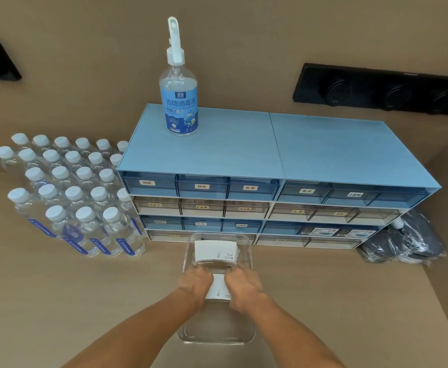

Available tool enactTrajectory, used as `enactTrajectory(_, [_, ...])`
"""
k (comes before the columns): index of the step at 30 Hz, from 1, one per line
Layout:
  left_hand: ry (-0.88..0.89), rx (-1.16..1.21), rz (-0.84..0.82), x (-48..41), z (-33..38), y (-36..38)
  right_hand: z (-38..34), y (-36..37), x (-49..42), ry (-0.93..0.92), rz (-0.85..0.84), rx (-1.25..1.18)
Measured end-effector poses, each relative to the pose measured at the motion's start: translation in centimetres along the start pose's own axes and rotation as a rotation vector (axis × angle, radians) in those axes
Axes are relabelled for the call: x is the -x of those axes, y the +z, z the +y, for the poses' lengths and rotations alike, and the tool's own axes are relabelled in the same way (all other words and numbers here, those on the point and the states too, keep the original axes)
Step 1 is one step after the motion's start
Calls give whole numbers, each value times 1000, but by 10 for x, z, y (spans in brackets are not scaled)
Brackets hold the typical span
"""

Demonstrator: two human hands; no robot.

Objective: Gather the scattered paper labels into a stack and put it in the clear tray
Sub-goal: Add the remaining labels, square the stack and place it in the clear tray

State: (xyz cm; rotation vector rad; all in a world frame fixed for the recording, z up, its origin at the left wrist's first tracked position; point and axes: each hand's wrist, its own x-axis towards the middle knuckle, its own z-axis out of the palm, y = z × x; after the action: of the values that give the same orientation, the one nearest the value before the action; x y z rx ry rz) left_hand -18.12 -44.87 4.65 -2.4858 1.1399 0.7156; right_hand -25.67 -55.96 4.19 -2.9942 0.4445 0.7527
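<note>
A clear tray [249, 338] sits on the tan table in front of me. Inside its far end lies a stack of white paper labels [215, 251]. A second stack of white labels [219, 288] is held over the tray's middle, between both hands. My left hand [195, 284] grips its left edge and my right hand [242, 286] grips its right edge. The fingertips of both hands are hidden behind the paper.
A blue drawer organiser [270, 181] with labelled drawers stands right behind the tray, a spray bottle [178, 94] on top. Several water bottles [71, 197] crowd the left. A dark plastic-wrapped bundle [406, 240] lies at the right.
</note>
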Motion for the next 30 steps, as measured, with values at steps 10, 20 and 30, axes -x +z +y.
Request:
enactTrajectory(10, [34, -274, -14, -18, 3, 12, -6, 4, -10, -43, -38, 210])
enactTrajectory(20, [25, -298, 17, -19, 5, 11, -9, 3, -9, -43, -32, 215])
enactTrajectory(30, [102, -311, 1, -11, 10, -2, -10, -14, -7, -23, -117, 114])
